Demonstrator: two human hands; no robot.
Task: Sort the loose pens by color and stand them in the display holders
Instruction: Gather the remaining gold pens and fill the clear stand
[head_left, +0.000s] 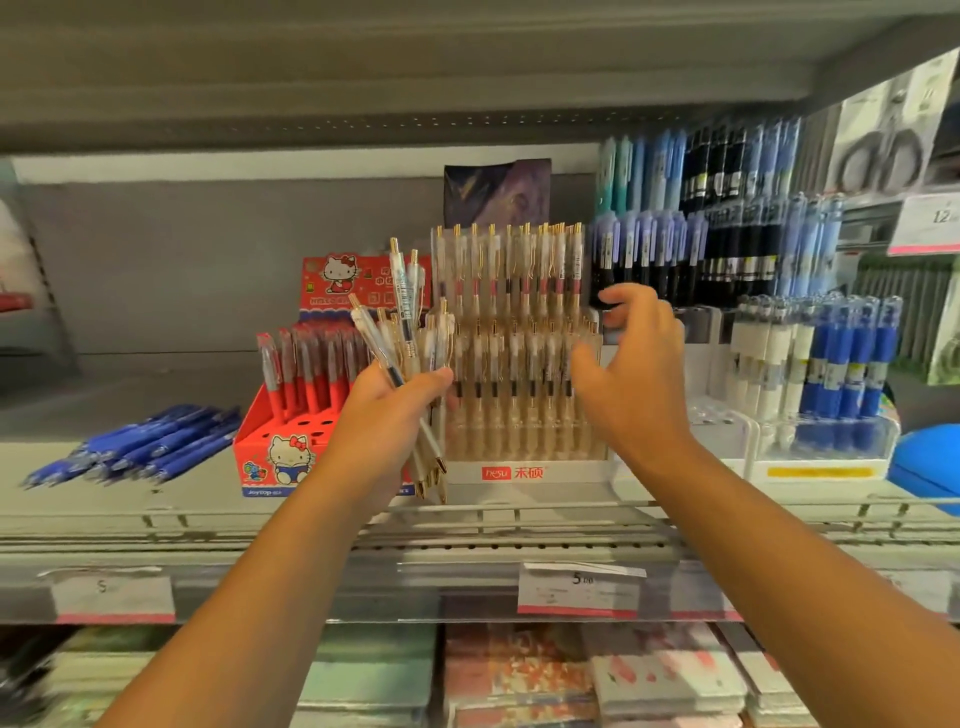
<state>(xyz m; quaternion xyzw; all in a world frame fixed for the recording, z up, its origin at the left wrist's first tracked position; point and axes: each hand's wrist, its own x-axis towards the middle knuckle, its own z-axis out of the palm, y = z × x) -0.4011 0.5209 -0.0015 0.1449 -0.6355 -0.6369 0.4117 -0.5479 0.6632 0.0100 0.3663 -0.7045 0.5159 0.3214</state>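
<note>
My left hand (387, 415) grips a bundle of clear pens with gold clips (410, 332), held fanned out in front of the shelf. Right of it stands a clear tiered display holder (519, 470) filled with matching gold-clip pens in two rows. My right hand (636, 371) hovers at the holder's right side with fingers spread and nothing in it. A red cartoon-cat display box (270, 457) with red pens stands to the left of the bundle. A pile of loose blue pens (145, 441) lies flat on the shelf at far left.
Racks of blue, black and white pens (810, 364) fill the shelf to the right, with a blue object (930, 462) at the edge. A wire rail (519, 506) runs along the shelf front. Price tags (579, 590) hang below; notebooks (519, 675) lie on the lower shelf.
</note>
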